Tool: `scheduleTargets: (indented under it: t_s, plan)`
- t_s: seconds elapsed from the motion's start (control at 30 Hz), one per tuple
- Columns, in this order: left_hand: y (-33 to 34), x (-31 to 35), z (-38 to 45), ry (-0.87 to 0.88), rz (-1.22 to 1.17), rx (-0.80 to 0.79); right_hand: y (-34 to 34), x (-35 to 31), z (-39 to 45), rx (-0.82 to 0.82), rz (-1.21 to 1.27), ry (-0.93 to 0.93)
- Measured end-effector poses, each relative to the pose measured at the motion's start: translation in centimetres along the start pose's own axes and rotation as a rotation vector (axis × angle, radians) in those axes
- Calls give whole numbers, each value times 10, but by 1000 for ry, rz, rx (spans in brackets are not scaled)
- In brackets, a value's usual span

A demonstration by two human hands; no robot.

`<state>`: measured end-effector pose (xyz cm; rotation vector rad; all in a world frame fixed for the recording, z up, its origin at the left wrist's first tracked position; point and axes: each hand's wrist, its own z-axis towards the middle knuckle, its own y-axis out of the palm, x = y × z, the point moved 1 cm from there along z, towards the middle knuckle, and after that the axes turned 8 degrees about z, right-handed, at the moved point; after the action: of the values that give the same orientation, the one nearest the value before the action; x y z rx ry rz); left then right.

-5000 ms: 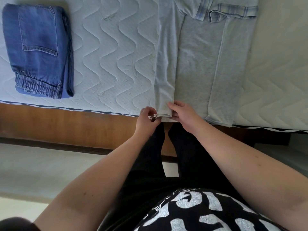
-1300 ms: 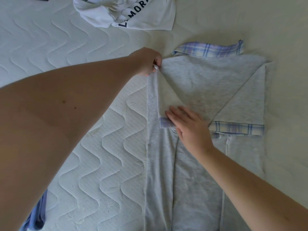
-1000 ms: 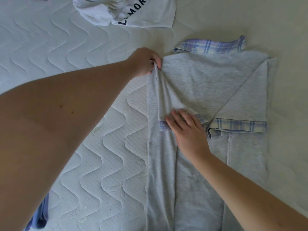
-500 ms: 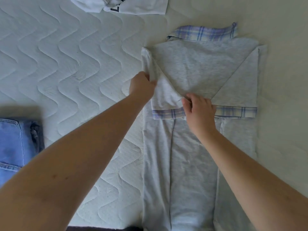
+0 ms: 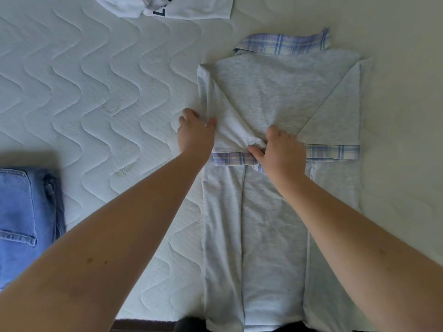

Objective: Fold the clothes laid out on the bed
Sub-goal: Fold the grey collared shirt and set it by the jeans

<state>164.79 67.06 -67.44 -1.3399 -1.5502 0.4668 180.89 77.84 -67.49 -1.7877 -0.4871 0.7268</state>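
1. A light grey knit shirt with a lilac plaid collar (image 5: 275,97) lies flat on the white quilted mattress (image 5: 96,92), collar at the far end, both long sides folded in towards its middle.
2. The left hand (image 5: 195,135) rests at the shirt's left edge, thumb on the folded-in left sleeve (image 5: 230,125); whether the fingers grip the edge or only press it I cannot tell.
3. The right hand (image 5: 282,152) pinches the bunched sleeve cloth at its plaid cuff (image 5: 230,159) (thumb below, fingers curled over).
4. The right sleeve (image 5: 340,118) lies folded flat.
5. Folded blue denim jeans (image 5: 24,224) sit well to the left; a crumpled white printed T-shirt (image 5: 179,7) lies at the far edge.
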Motion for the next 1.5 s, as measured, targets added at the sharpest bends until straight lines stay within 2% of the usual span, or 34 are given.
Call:
scheduleTargets:
  t_s: [0.07, 0.1, 0.2, 0.3, 0.37, 0.53, 0.7, 0.8, 0.87, 0.97, 1.13, 1.27, 1.37, 1.43, 1.5]
  plan:
    - [1, -4, -8, -46, -21, -36, 4, 1, -9, 89, -10, -73]
    - [2, -5, -11, -87, -47, -72, 8, 2, -14, 81, 24, -75]
    - [5, -8, -21, -131, -67, -189, 13, 1, -20, -21, 162, 18]
    - [4, -13, -20, -87, -18, -219, 9, -1, -15, -139, 306, 111]
    - [2, -19, -18, -83, -26, -214, 6, -3, -14, -163, 394, 117]
    - [1, -23, -33, -31, -99, -117, 3, 2, -26, 84, 239, -25]
    - [5, -39, -65, -27, -123, -157, 3, 28, -69, 155, 379, -56]
    - [7, -63, -87, -53, -82, -237, 2, 66, -104, 169, 370, 38]
    - [11, -79, -103, -98, -115, -293, 2, 97, -127, 179, 333, 212]
    - [18, -98, -127, -164, -236, -364, -1, 140, -148, 103, 434, 508]
    - [28, -115, -166, -194, -292, -422, -5, 181, -164, -54, 589, 737]
    - [34, -124, -199, -229, -259, -400, -16, 189, -181, -322, 578, 698]
    - [41, -134, -233, -257, -278, -326, -13, 192, -210, -440, 702, 730]
    - [46, -141, -258, -301, -312, -318, -6, 194, -240, -484, 824, 782]
    - [51, -149, -282, -333, -303, -331, 0, 196, -269, -513, 829, 768]
